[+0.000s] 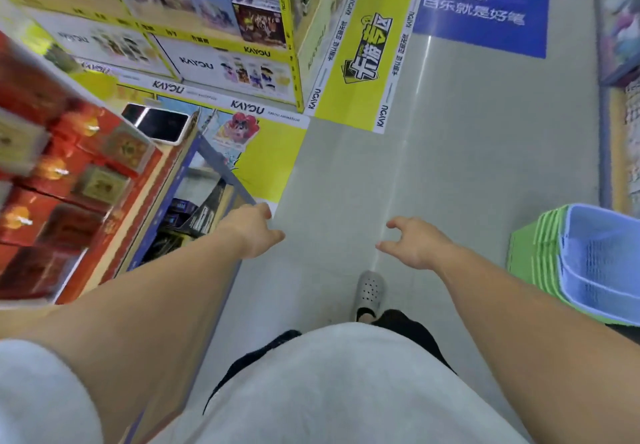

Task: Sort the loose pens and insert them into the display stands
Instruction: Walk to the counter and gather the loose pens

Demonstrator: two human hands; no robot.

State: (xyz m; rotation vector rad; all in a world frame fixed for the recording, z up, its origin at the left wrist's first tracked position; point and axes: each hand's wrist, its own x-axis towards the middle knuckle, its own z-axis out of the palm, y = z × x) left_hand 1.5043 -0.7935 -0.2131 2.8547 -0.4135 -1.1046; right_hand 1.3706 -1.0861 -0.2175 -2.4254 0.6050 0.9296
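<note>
Both hands are out in front of the person over the aisle floor [450, 138], and neither holds anything. The left hand [254, 232] hangs with its fingers loosely bent. The right hand [415, 244] is spread a little wider, with thumb and forefinger apart like a slack claw.

No loose pens and no display stands are in sight from here, so the task's things must lie somewhere outside this view. The only hint of them is a blue Pilot floor sticker [481, 3] far ahead of the right hand.

Just beyond the left hand stands a shelf of red boxes [52, 183], with a phone [157, 124] lying on its top edge further ahead. A stack of plastic baskets [588, 263] sits out to the side of the right hand.

I'd expect the pens to be light, stiff and smooth-barrelled. They would be prone to roll and to slip from a loose bunch. A pinch at mid-barrel between thumb and two fingertips should steer each one best, leaving the lower end free to find its slot. Caps and clips could snag, so little force seems called for.
</note>
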